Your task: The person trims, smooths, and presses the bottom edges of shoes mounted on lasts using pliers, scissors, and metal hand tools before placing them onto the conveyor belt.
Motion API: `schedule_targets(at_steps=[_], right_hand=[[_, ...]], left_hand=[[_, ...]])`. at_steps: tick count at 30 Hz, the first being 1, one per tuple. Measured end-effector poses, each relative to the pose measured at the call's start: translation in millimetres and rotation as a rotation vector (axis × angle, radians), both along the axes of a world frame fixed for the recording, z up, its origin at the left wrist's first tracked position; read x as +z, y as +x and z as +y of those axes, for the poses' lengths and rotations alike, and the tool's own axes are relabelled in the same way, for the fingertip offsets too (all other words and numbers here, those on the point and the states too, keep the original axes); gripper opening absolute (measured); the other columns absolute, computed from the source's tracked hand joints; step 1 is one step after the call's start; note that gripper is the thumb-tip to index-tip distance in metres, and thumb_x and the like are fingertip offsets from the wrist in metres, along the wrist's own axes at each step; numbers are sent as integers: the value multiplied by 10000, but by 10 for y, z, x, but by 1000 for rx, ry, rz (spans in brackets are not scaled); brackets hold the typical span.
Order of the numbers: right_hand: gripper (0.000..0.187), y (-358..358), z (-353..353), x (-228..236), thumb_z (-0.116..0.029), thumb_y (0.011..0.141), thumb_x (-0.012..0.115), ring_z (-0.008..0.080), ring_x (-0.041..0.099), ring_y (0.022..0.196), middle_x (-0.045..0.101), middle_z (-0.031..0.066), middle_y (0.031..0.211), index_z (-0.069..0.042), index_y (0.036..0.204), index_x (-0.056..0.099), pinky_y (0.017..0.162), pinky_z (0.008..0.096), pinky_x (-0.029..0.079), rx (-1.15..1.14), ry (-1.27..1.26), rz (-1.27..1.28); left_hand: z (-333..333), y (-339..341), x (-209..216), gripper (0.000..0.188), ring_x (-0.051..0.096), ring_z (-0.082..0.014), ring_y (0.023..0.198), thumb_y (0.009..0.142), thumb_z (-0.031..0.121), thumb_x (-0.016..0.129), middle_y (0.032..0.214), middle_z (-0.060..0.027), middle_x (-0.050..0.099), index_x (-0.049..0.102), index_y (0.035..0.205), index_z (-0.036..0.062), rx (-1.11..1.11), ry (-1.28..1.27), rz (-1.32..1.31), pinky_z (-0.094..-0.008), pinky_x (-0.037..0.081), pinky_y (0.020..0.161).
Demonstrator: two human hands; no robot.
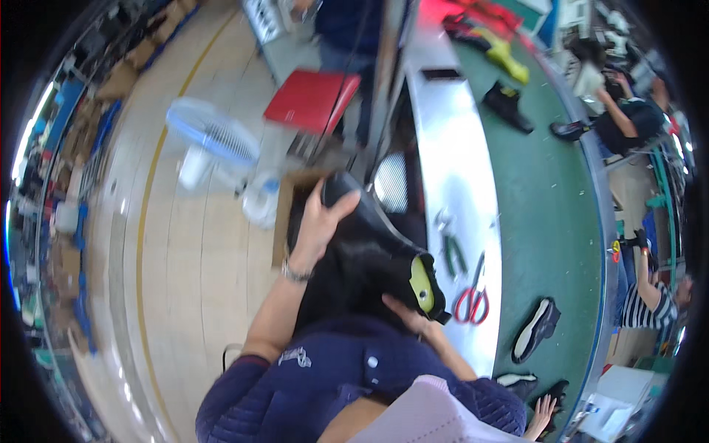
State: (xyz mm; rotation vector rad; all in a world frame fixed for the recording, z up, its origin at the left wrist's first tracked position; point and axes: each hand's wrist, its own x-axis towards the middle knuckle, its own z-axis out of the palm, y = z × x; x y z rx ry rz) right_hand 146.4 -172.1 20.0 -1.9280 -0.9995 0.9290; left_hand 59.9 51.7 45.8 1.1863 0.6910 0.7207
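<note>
A black boot (377,240) with a yellow-green lining lies across my front, its toe pointing away and to the left. My left hand (325,221) is closed round the toe end, thumb on top. At the opening end, my right hand (406,314) grips the boot from the near side, its fingers partly hidden by the upper. The lining (422,284) shows at the opening, on the right. Just right of the boot, green-handled pliers (453,252) and red-handled scissors (473,299) rest on a shiny metal ledge (473,192).
A green conveyor belt (546,244) runs along the right, carrying several shoes, among them a black shoe (536,329) and a black boot (507,107). A cardboard box (282,229) stands behind my left hand. Farther left is a white fan (214,136). Co-workers sit across the belt.
</note>
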Motion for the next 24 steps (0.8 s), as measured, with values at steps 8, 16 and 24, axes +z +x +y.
schedule_targets(at_steps=[8, 16, 24], right_hand=[[484, 561, -286, -118, -158, 754, 664, 185, 533, 1005, 553, 96, 1128, 37, 1166, 505, 904, 305, 397, -1004, 622, 439], [494, 2351, -1251, -424, -352, 755, 679, 149, 580, 788, 624, 80, 891, 61, 1013, 600, 728, 269, 461, -1138, 351, 233], [458, 3292, -1703, -860, -327, 764, 631, 348, 576, 1023, 614, 197, 1076, -35, 1117, 600, 871, 387, 447, -1147, -414, -599]], left_hand=[[-157, 360, -239, 796, 138, -307, 1370, 840, 418, 602, 1450, -266, 151, 200, 1416, 45, -427, 462, 316, -391, 177, 1076], [-144, 455, -558, 712, 235, -364, 1330, 810, 435, 626, 1405, -307, 228, 363, 1355, 61, -684, 522, 521, -389, 222, 1071], [-209, 853, -703, 701, 277, -393, 1303, 816, 468, 589, 1390, -300, 268, 374, 1349, 66, -814, 670, 591, -407, 261, 1055]])
